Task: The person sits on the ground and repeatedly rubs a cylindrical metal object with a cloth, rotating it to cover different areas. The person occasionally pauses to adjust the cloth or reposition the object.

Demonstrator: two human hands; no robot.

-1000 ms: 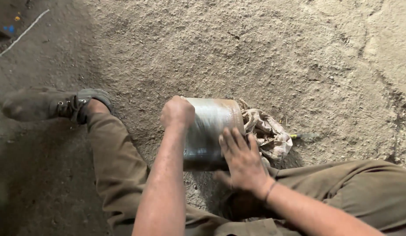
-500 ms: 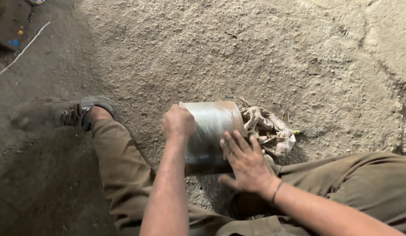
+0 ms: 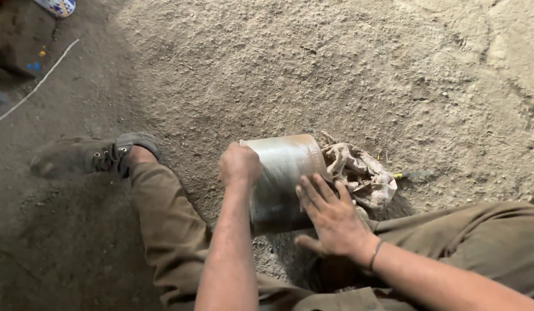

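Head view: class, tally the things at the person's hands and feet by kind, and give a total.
Metal cylinder: 1
Crumpled cloth: 1
Hands (left, right): 2
Shoe: 1
Total: 5

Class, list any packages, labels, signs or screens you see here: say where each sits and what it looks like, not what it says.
No labels, signs or screens show.
Metal can: on the dirt floor between the legs, grey cylinder lying on its side, left hand and right hand on it.
Crumpled bag: just right of the can, tan and wrinkled.
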